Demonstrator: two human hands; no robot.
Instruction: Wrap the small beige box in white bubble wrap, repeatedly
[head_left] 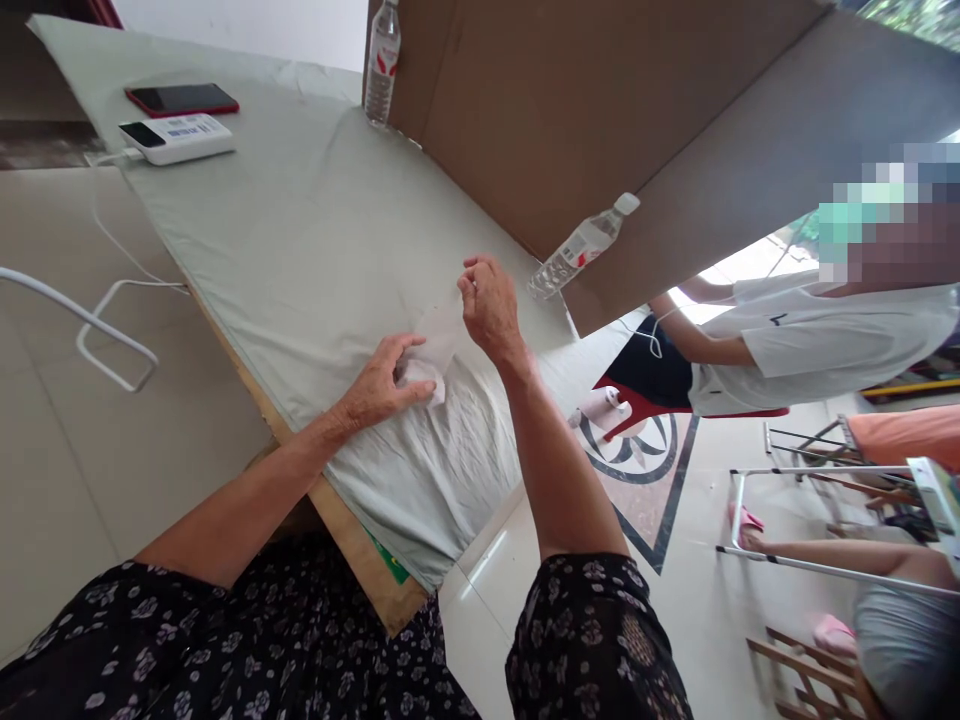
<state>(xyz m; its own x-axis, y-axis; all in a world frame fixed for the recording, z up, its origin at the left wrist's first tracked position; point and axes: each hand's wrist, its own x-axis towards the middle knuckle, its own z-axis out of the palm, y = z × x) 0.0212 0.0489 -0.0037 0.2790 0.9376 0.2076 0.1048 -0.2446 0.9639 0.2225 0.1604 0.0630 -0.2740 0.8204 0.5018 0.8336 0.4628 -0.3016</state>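
My left hand [391, 380] rests low over the pale table cloth [322, 230], its thumb and fingers curved around a small crumpled white tissue-like piece [425, 381]. To the right and farther up, my right hand [489, 305] is raised with fingers curled together; what they pinch, if anything, is too small to make out. A thin, whitish see-through sheet [441, 330] lies between the two hands, touching or close to the left fingers. A clear water bottle [574, 255] leans just right of my right hand.
Cardboard panels [540, 110] stand along the table's far side, with another bottle [382, 65] at their left. A phone [184, 98] and a white power bank [180, 138] with a cable lie at the upper left. A person in a white shirt [840, 345] sits at the right.
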